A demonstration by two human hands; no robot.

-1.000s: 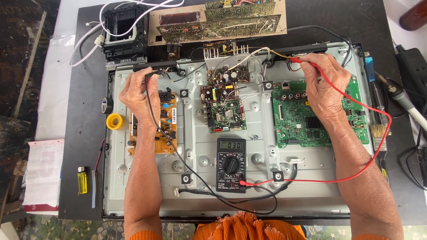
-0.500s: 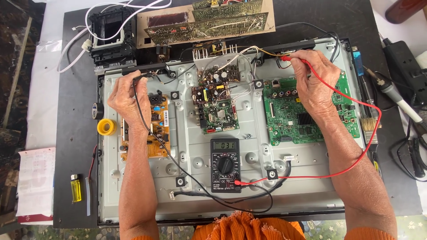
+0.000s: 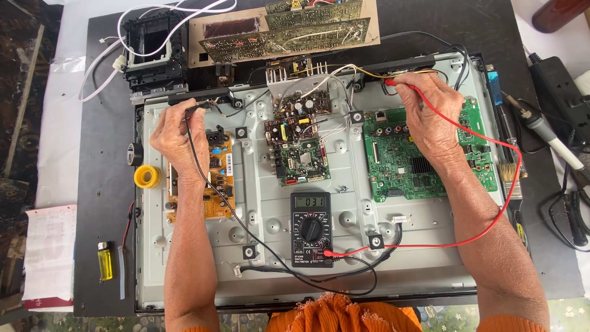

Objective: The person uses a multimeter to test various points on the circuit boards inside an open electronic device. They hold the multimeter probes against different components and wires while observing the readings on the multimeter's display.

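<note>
Multimeter (image 3: 311, 228) sits flat on the grey metal back panel (image 3: 356, 203) of the opened-up TV, pretty much dead centre and just in front of me, display lit, dial in the middle. Both leads run out of its bottom edge. My left hand (image 3: 175, 136) has its grip closed around the black probe (image 3: 198, 109), tip pressed near the top edge of the panel, just above the orange-brown power board (image 3: 215, 178). The black lead (image 3: 246, 230) loops down across that board and back to the meter. My right hand (image 3: 430, 114) is pinched shut on the red probe (image 3: 393, 82), tip touching up by the black strip along the top edge, above the green main board (image 3: 424, 154). The red lead (image 3: 491, 203) swings wide right and curls back in. A smaller green board (image 3: 298, 150) sits between my hands. Off the panel on the dark counter (image 3: 110, 74): a yellow tape roll (image 3: 147, 176) and a yellow lighter (image 3: 106, 261) on the left, a soldering iron (image 3: 544, 132) on the right.
</note>
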